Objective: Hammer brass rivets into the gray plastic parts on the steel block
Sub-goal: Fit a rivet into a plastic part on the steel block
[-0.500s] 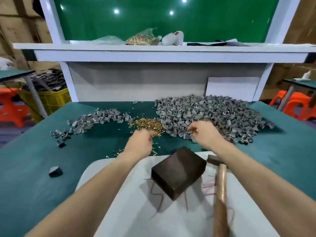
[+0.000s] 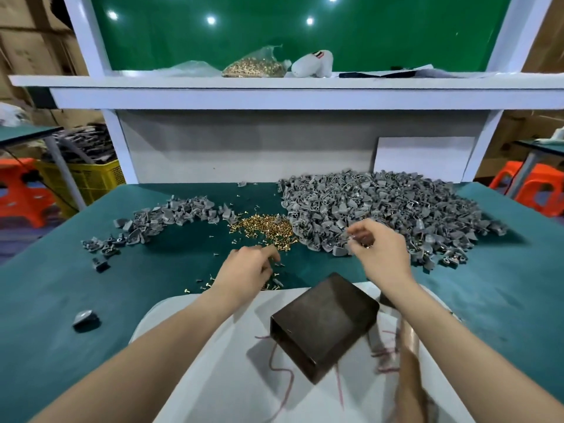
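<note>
My left hand (image 2: pixel 248 267) hovers over loose rivets just in front of the brass rivet pile (image 2: pixel 265 230). Its fingers are curled in and pinch a small brass rivet that they mostly hide. My right hand (image 2: pixel 378 248) is at the near edge of the big heap of gray plastic parts (image 2: pixel 396 212) and pinches one gray part between thumb and fingertips. The dark steel block (image 2: pixel 323 325) lies bare on a white pad (image 2: pixel 213 377), closer to me. The hammer (image 2: pixel 409 361) lies to the right of the block, its head partly under my right forearm.
A smaller heap of gray parts (image 2: pixel 164 218) lies at the left on the green table (image 2: pixel 61 300). One single gray part (image 2: pixel 85 319) sits near the left front. A bag of rivets (image 2: pixel 253 68) is on the white shelf (image 2: pixel 305 96) above.
My left hand has drawn slightly back from the rivet pile with its fingers curled in. My right hand stays at the edge of the gray heap, raised a little.
</note>
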`<state>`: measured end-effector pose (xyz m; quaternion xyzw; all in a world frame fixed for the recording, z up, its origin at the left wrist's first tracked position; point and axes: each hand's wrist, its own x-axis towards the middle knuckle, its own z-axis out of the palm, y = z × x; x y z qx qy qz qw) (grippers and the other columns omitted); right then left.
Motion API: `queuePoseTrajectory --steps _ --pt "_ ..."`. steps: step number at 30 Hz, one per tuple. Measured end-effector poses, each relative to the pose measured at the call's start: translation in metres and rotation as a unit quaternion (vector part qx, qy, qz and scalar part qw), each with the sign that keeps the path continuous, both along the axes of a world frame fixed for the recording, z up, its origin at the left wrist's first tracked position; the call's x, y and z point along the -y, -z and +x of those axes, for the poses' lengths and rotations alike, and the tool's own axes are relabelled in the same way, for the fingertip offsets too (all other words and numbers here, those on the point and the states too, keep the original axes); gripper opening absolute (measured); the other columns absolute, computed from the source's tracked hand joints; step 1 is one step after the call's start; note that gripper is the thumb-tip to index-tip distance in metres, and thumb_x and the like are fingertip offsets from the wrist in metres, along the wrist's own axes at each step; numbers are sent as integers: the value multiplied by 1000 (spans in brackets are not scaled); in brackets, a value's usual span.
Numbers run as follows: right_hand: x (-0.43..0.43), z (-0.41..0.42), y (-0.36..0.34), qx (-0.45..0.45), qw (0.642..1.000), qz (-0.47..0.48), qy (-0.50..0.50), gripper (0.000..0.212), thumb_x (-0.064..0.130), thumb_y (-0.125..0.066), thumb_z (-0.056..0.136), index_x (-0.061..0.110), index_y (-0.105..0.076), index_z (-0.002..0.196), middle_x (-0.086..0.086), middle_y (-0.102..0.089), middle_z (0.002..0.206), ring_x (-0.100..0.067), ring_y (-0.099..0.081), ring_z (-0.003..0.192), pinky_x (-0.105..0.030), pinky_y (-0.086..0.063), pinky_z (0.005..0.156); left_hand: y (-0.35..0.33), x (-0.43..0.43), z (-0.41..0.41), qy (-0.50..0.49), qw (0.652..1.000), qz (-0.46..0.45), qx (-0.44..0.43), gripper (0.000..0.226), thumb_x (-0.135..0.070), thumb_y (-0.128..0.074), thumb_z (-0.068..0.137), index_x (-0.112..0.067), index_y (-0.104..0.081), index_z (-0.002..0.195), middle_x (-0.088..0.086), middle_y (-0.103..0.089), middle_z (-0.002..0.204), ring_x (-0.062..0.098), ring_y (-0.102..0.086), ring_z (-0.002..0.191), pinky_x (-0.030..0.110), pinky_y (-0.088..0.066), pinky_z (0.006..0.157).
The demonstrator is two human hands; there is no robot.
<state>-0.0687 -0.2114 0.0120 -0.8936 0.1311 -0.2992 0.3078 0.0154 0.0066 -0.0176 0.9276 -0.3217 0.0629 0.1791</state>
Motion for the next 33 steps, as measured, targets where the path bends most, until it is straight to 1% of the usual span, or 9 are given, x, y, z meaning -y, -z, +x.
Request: queuePoseTrajectory --steps 2,4,9,11,15,19,26,30,33 --pt "-17 -21 -5 59 986 151 -43 24 3 -69 79 25 -65 87 12 -62 72 2 -56 65 -7 -42 60 1 0 -11 -23 997 -64 22 25 -12 -56 91 -25 -63 112 -8 -65 94 15 -58 95 35 -44 89" --pt "-36 -44 -2 68 974 194 -97 30 3 -72 77 30 -64 88 12 -63 71 2 -59 67 -9 -46 64 -2 1 -28 -42 981 -191 10 24 -9 -61 89 -22 -68 108 -6 -63 90 11 -59 84 24 -46 84" --pt "-65 -80 12 30 979 126 -160 39 -3 -70 77 35 -63 88 7 -63 77 -12 -64 78 -26 -51 79 7 1 -100 -55 897 -439 -17 23 -4 -68 84 -26 -70 86 -11 -67 85 3 -62 82 10 -44 77" --pt "-66 -89 16 7 983 72 -166 42 1 -70 77 41 -59 85 11 -64 80 -6 -62 82 -17 -46 82 13 0 -124 -49 876 -478 -45 24 -1 -69 83 -26 -69 83 -13 -69 83 1 -62 83 8 -43 77" --pt "-63 -98 15 8 988 15 -152 46 0 -71 76 44 -58 83 21 -62 89 3 -56 94 -2 -34 83 13 1 -136 -25 877 -472 -86 22 0 -70 81 -22 -71 81 -15 -70 82 1 -63 83 9 -42 77" --pt "-63 -97 16 2 987 -6 -158 38 -4 -66 77 31 -68 92 18 -57 97 2 -52 100 0 -30 87 13 2 -138 10 891 -446 -87 30 1 -72 80 -29 -70 85 -16 -69 83 4 -63 87 25 -49 76" --pt "-65 -97 18 58 989 -22 -135 27 -1 -63 78 18 -69 95 11 -60 94 -8 -53 98 -12 -36 88 16 2 -136 21 885 -453 -105 43 0 -70 82 -41 -66 95 -15 -68 83 1 -63 87 16 -45 68" --pt "-66 -102 14 26 980 -68 -183 21 31 -65 78 24 -68 98 12 -58 88 -10 -50 91 -22 -38 84 15 2 -137 15 886 -453 -99 42 1 -69 82 -39 -66 95 -17 -67 84 -1 -62 87 14 -46 69" --pt "-65 -98 19 -10 977 -100 -187 22 33 -73 78 23 -68 96 11 -57 87 -13 -49 88 -29 -40 83 16 1 -135 3 882 -463 -89 37 2 -68 82 -33 -67 94 -17 -67 83 -1 -62 85 8 -43 72"
